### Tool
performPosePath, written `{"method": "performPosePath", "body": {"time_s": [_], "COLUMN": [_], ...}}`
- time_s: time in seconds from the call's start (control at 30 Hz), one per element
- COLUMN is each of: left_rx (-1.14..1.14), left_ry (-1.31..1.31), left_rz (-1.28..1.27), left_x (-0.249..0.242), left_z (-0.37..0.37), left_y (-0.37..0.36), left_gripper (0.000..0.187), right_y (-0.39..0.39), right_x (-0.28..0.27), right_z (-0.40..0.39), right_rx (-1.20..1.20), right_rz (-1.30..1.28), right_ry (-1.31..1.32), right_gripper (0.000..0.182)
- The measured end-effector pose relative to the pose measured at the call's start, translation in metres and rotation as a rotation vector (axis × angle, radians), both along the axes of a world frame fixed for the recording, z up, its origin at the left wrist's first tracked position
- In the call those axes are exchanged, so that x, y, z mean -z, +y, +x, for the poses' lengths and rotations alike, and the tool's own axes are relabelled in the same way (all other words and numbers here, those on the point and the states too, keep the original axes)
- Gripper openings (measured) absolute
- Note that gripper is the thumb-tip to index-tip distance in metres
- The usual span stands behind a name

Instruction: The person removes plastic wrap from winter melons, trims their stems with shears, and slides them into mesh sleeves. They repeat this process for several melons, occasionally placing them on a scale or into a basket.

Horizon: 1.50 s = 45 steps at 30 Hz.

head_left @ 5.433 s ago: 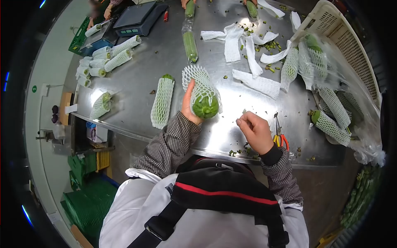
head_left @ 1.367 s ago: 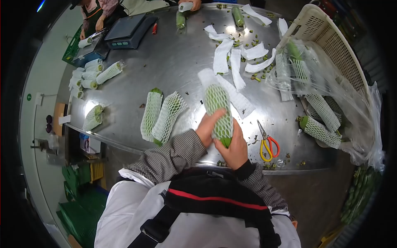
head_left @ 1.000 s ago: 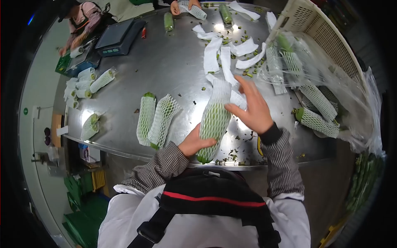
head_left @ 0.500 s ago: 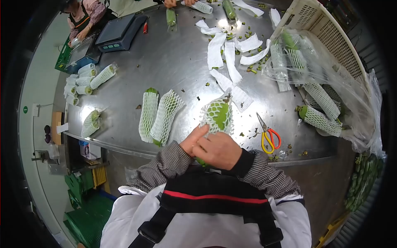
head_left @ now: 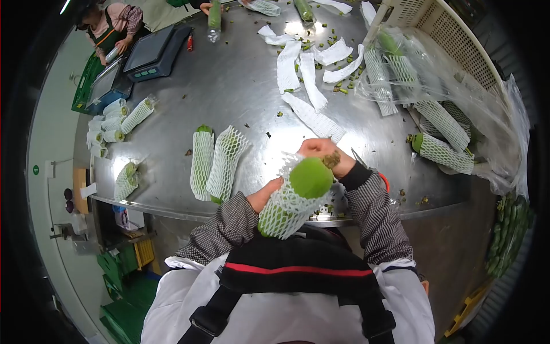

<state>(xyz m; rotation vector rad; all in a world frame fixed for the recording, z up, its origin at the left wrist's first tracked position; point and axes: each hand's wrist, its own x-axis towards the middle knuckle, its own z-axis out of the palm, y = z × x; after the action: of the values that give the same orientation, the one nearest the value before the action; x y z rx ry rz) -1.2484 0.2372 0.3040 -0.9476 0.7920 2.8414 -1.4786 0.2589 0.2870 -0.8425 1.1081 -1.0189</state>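
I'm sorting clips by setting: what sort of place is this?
Probably a produce packing room: net-sleeved vegetables lie on a metal table, with a scale at its far left and a slatted crate at the right.

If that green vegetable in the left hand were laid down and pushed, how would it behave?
The green vegetable would probably keep its shape, since it looks thick and solid. Its rounded body might roll, though the white mesh sleeve around it could add grip. The bare end looks smooth, so perhaps slippery.
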Motion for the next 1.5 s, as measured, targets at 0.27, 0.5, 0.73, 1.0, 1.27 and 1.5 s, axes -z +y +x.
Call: {"method": "performPosePath", "body": {"time_s": [0.27,0.5,0.73,1.0,1.27,1.5], "left_rx": [-0.121,-0.123,-0.149,-0.096,0.047,0.042], "left_ry": [0.076,-0.118,0.089,0.407,0.853,0.718], "left_rz": [-0.422,-1.199,-0.417,0.321,0.880,0.759], "left_x": [-0.020,-0.018,-0.028,-0.018,-0.009,-0.005], "left_z": [-0.012,-0.021,-0.012,-0.033,-0.045,-0.038], "left_y": [-0.009,-0.009,-0.003,0.004,0.019,0.004], "left_gripper": [0.058,0.052,0.058,0.067,0.070,0.070], "right_y": [0.019,0.016,0.028,0.035,0.029,0.039], "right_x": [-0.056,-0.065,-0.071,-0.071,-0.065,-0.066], "right_z": [-0.011,0.001,-0.007,-0.006,-0.024,-0.026], "right_rx": [0.301,0.381,0.272,0.208,-0.072,0.234], "right_rz": [-0.014,-0.163,-0.106,-0.230,-0.264,-0.162], "right_ry": [-0.106,0.128,-0.092,-0.349,-0.438,-0.211], "right_gripper": [0.015,0.012,0.015,0.015,0.021,0.010]}}
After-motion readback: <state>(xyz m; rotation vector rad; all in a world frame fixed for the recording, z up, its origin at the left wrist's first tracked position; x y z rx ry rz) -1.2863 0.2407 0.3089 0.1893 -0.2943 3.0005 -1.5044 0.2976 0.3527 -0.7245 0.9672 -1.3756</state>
